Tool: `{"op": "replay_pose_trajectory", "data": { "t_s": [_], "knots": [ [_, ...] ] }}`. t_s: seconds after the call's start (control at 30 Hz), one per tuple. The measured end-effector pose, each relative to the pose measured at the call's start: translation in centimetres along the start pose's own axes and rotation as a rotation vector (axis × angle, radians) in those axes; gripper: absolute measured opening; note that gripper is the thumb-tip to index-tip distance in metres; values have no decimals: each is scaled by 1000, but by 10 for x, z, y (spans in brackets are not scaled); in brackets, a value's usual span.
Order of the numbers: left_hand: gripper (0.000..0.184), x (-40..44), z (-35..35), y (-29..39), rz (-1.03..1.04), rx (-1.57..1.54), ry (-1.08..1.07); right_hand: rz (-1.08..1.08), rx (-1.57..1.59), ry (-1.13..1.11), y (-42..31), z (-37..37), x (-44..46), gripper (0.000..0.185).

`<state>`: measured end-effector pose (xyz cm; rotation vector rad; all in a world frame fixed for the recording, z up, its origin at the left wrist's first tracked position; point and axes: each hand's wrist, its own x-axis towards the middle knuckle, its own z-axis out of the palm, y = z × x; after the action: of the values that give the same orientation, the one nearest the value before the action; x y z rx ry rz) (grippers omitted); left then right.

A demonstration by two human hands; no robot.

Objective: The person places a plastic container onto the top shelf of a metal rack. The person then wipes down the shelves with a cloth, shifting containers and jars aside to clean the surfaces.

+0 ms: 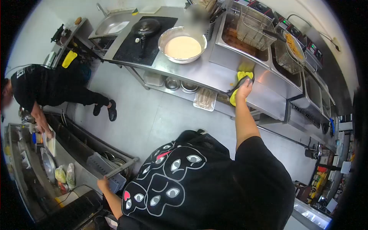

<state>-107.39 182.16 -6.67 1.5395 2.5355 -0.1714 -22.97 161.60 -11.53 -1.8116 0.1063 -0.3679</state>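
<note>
My right hand (pixel 243 90) is closed on a yellow-and-black cloth (pixel 233 99), pressed against the steel counter's (pixel 264 90) front area below the fryer. Some small orange crumbs lie beside the cloth. My left hand (pixel 102 184) is low at the left, at the near end of a grey bar (pixel 124 166) on the opposite counter. Its fingers are too small and partly hidden to tell whether they grip the bar. Behind the cloth stands the deep fryer (pixel 241 61) with a wire basket (pixel 255 28) hanging over its oil.
A large bowl (pixel 183 57) of pale batter sits on the counter beside a black pan (pixel 147 27) on the hob. Another basket (pixel 293 48) holds fried food. A person (pixel 50 86) in black stands at left, one hand over a white board (pixel 51 143). Underneath are metal bowls (pixel 189 87).
</note>
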Motion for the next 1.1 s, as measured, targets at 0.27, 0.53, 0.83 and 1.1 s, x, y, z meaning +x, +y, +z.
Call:
{"op": "replay_pose_trajectory", "data": {
  "t_s": [0.27, 0.53, 0.83, 1.1],
  "knots": [
    [32, -93, 34, 161, 496, -479, 207, 472, 646, -124, -33, -14, 21, 40],
    [25, -284, 9, 467, 1505, -465, -177, 434, 697, -164, -38, -143, 104, 49],
    [30, -446, 52, 605, 1896, -370, -456, 138, -359, -109, 66, -236, 169, 55],
    [37, -540, 74, 631, 2217, -248, -517, -295, -861, -230, 56, -203, 137, 54]
  ]
}}
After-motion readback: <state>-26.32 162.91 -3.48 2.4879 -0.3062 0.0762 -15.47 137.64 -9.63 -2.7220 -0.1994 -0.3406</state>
